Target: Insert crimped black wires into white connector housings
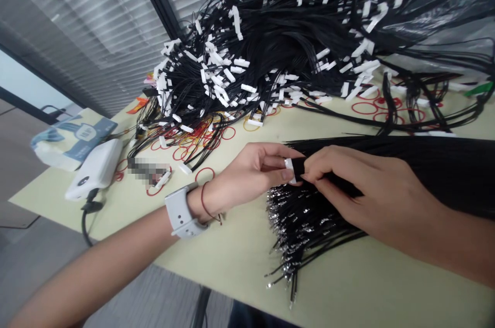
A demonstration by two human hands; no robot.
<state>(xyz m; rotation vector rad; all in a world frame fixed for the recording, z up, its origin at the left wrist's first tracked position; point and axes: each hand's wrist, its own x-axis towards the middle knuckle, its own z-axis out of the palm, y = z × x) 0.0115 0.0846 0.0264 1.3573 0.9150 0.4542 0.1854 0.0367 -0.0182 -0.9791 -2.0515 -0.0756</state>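
Note:
My left hand (259, 170) pinches a white connector (289, 169) between thumb and fingers. Black wires (297, 167) run out of the connector's right side. My right hand (367, 194) is closed on these wires just beside the connector, thumb and forefinger pressed together. Beneath both hands lies a thick bundle of loose black wires (436, 163), its silvery crimped ends (286, 230) pointing left. The fingertips partly cover the connector, so how many wires sit in it cannot be made out.
A large heap of black wire harnesses (286, 39) with white connectors lies at the back. Red and yellow rubber bands (201, 140) are scattered before it. At left are a white device (96, 168) with a plugged-in cable and a tissue pack (73, 137). The table's front edge (185, 274) runs below.

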